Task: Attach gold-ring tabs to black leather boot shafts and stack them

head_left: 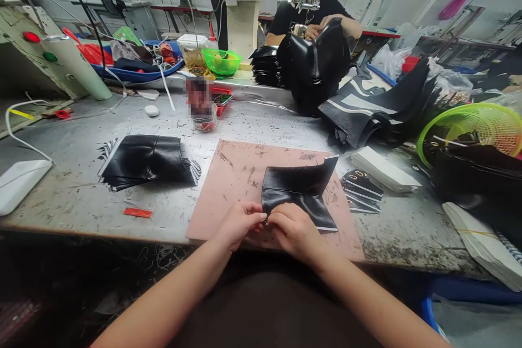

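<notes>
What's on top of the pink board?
On the pink board is a black panel, left hand and right hand at its near edge. The surface beneath the panel is covered.

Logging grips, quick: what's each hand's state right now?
Left hand: closed, pinching the black piece at its near left corner.
Right hand: fingers curled at that corner; grip hidden.

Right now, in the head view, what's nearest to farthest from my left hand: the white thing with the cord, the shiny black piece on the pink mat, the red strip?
1. Shiny black piece: just at your left hand.
2. Red strip: out to the left.
3. White thing: farther left, by the picture's edge.
</notes>
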`<state>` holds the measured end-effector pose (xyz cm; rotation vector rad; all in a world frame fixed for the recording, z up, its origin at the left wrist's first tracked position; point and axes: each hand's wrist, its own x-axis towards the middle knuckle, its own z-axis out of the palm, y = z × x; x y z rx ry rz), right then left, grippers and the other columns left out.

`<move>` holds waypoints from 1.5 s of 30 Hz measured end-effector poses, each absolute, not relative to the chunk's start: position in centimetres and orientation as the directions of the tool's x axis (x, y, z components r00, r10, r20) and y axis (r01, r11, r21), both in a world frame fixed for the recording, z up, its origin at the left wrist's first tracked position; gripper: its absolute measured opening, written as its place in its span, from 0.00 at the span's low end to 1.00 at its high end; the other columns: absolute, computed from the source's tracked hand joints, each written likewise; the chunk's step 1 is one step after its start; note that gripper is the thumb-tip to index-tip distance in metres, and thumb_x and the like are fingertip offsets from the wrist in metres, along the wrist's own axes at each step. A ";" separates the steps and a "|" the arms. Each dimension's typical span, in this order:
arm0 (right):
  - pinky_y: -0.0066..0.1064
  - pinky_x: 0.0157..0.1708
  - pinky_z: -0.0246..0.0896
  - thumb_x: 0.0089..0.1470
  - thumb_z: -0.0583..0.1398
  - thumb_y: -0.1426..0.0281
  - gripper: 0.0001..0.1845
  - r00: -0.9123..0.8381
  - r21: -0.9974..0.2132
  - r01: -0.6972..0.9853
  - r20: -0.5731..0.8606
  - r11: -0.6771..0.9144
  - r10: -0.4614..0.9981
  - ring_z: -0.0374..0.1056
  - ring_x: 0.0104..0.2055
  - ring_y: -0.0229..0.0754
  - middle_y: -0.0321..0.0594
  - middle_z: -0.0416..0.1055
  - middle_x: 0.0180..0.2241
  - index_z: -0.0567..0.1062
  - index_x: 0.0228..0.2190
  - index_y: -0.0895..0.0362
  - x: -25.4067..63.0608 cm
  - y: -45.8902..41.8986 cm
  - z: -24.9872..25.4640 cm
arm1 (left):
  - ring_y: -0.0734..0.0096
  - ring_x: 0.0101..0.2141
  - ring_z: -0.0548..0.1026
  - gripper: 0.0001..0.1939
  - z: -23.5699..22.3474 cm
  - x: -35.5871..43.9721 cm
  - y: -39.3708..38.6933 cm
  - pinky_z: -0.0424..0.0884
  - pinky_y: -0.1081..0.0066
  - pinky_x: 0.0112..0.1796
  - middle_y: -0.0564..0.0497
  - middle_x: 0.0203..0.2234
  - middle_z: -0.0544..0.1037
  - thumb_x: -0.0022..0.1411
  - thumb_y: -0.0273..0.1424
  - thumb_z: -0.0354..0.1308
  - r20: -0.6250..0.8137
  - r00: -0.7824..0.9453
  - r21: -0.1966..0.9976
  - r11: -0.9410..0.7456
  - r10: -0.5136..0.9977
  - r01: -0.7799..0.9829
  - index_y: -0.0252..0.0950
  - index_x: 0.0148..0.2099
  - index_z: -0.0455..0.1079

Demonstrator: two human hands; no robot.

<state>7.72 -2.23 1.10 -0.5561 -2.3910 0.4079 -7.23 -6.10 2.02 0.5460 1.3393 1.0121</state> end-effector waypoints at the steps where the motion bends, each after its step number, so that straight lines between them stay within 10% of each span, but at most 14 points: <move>1: 0.31 0.30 0.57 0.53 0.51 0.78 0.09 -0.709 -0.459 0.275 0.497 0.845 0.500 0.61 0.31 0.39 0.41 0.68 0.29 0.68 0.26 0.57 7.8 -2.2 1.1 | 0.82 0.16 0.65 0.10 2.1 -7.2 -6.1 0.60 0.81 0.19 0.55 0.15 0.70 0.38 0.28 0.62 -0.529 -0.078 0.824 0.490 0.845 -0.284 0.30 0.25 0.66; 7: 0.38 0.40 0.60 0.53 0.54 0.66 0.07 -0.555 -0.964 0.017 0.213 0.267 0.804 0.65 0.37 0.40 0.38 0.68 0.33 0.61 0.26 0.53 10.0 -1.0 1.4 | 0.80 0.18 0.66 0.22 1.3 -6.7 -6.3 0.64 0.80 0.20 0.63 0.16 0.64 0.41 0.28 0.60 -0.454 -0.212 0.887 0.416 0.866 -0.199 0.36 0.41 0.60; 11: 0.34 0.31 0.64 0.48 0.58 0.59 0.15 -0.074 -0.976 -0.215 0.037 0.021 0.997 0.56 0.18 0.32 0.24 0.57 0.18 0.56 0.27 0.51 15.0 0.9 1.1 | 0.79 0.19 0.65 0.27 0.5 -6.2 -6.7 0.66 0.78 0.22 0.62 0.19 0.63 0.47 0.30 0.55 -0.250 -0.241 0.957 0.277 0.938 0.084 0.40 0.52 0.58; 15: 0.24 0.16 0.51 0.43 0.59 0.57 0.19 0.326 -0.997 0.035 0.071 0.063 0.943 0.51 0.15 0.30 0.23 0.55 0.17 0.58 0.32 0.52 22.8 0.9 0.6 | 0.76 0.19 0.66 0.18 0.1 -6.4 -6.4 0.66 0.76 0.24 0.57 0.18 0.67 0.50 0.33 0.50 0.024 -0.164 0.834 0.071 0.986 0.547 0.38 0.45 0.70; 23: 0.23 0.17 0.48 0.45 0.55 0.62 0.13 -0.193 -0.743 0.527 -0.577 -0.412 0.794 0.53 0.16 0.31 0.28 0.63 0.17 0.66 0.33 0.56 29.1 -4.0 1.5 | 0.70 0.23 0.73 0.17 0.9 -5.7 -4.5 0.68 0.73 0.25 0.51 0.24 0.75 0.56 0.30 0.43 0.109 0.251 0.348 -0.273 0.962 0.897 0.38 0.36 0.74; 28: 0.23 0.21 0.49 0.47 0.52 0.72 0.06 -0.186 -0.690 0.676 -0.500 -0.259 0.846 0.57 0.20 0.33 0.30 0.65 0.17 0.68 0.29 0.56 29.0 -2.4 1.3 | 0.61 0.40 0.72 0.16 0.6 -2.6 -2.7 0.68 0.66 0.41 0.44 0.39 0.75 0.58 0.28 0.44 0.295 0.649 0.097 -0.697 0.702 0.710 0.35 0.40 0.72; 36: 0.26 0.20 0.46 0.44 0.59 0.67 0.13 -0.306 -0.549 0.833 -0.563 -0.070 0.768 0.53 0.16 0.32 0.30 0.58 0.11 0.69 0.13 0.57 29.7 -0.8 2.2 | 0.57 0.46 0.69 0.10 0.8 0.1 -1.5 0.66 0.62 0.43 0.42 0.45 0.72 0.59 0.29 0.49 0.334 0.736 0.003 -0.781 0.589 0.624 0.36 0.37 0.72; 40: 0.28 0.28 0.57 0.50 0.55 0.68 0.10 -0.268 -0.644 0.759 -0.177 0.095 0.947 0.63 0.25 0.37 0.34 0.68 0.21 0.74 0.24 0.56 27.6 4.3 2.7 | 0.47 0.56 0.56 0.13 1.6 1.7 0.9 0.58 0.51 0.50 0.40 0.56 0.60 0.51 0.30 0.59 0.375 0.603 0.090 -0.675 0.704 0.732 0.38 0.41 0.69; 45: 0.41 0.45 0.54 0.47 0.55 0.76 0.12 -0.069 -0.617 0.771 0.164 0.157 0.984 0.61 0.42 0.46 0.46 0.65 0.38 0.74 0.35 0.58 26.5 10.6 0.4 | 0.56 0.44 0.66 0.24 1.8 0.8 2.9 0.65 0.56 0.44 0.45 0.44 0.67 0.45 0.29 0.64 0.289 0.539 0.127 -0.590 0.791 0.797 0.42 0.46 0.66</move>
